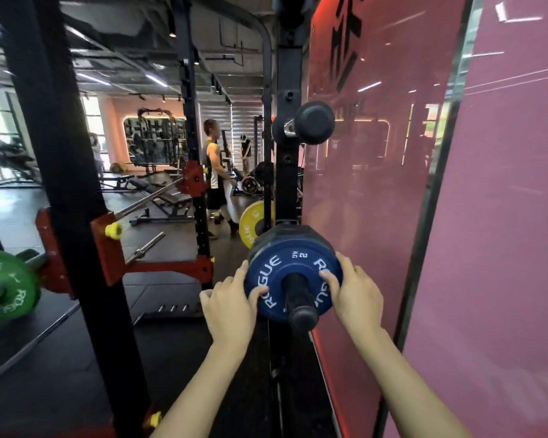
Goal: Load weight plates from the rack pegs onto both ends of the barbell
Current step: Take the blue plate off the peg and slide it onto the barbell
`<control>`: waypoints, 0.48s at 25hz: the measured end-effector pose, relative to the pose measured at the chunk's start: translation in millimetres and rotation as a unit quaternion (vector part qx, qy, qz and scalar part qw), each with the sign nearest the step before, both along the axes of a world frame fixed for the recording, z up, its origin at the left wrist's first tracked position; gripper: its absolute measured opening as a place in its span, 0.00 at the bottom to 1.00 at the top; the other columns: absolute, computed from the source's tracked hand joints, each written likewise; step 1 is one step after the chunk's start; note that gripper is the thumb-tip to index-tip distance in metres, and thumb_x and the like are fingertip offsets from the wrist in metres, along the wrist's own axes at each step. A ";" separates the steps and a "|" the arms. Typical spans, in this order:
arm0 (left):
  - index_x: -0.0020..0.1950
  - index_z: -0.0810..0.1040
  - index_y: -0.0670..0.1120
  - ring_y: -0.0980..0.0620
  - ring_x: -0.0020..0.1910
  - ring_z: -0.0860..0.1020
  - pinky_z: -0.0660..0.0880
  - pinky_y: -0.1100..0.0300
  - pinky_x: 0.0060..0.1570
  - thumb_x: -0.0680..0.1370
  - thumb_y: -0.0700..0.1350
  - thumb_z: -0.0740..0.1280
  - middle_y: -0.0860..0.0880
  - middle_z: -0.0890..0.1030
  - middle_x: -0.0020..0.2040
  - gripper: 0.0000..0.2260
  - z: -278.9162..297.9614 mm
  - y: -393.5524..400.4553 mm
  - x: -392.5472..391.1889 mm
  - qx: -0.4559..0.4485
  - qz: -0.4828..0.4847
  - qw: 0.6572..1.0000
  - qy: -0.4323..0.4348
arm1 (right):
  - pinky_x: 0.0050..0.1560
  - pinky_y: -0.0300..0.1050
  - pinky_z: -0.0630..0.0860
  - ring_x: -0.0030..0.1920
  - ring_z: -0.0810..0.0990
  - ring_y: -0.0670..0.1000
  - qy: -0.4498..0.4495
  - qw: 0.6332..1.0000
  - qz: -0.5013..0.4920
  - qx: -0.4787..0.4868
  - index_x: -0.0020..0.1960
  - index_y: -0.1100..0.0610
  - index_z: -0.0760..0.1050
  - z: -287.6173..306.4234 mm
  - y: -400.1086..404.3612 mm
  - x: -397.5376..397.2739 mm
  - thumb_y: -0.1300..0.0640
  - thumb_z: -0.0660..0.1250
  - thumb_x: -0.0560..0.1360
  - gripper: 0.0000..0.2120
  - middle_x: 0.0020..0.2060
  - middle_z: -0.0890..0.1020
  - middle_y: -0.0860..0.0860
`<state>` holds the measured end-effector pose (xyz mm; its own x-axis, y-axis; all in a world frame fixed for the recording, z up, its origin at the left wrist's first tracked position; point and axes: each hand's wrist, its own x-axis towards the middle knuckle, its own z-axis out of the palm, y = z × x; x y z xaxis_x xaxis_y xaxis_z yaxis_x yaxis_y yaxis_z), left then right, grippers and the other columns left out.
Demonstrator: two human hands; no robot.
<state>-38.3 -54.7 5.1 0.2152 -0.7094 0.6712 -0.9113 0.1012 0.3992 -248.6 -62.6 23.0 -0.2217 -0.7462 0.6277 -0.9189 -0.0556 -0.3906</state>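
My left hand grips the blue plate at nine o'clock, my right hand at three, fingers curled on its rim. The plate sits on the black peg, which points toward me. Behind waits a black plate.

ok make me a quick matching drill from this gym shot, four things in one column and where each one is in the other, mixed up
Things:
1. round blue Rogue weight plate
2. round green Rogue weight plate
3. round yellow weight plate
4. empty black rubber-capped rack peg

Places:
A. far left edge of the view
B. high on the upright, above the blue plate
C. on the near peg, left hand and right hand on its rim
D. behind the blue plate, further back

Pairs: 1-C, 2-A, 3-D, 4-B
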 end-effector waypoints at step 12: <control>0.68 0.71 0.54 0.50 0.46 0.79 0.76 0.44 0.53 0.77 0.56 0.70 0.52 0.79 0.50 0.21 -4.3 39.9 13.6 -0.005 -0.179 0.974 0.140 | 0.39 0.48 0.68 0.46 0.79 0.60 -0.020 1.000 0.006 0.000 0.62 0.53 0.70 6.6 47.3 0.9 0.39 0.60 0.78 0.21 0.47 0.80 0.54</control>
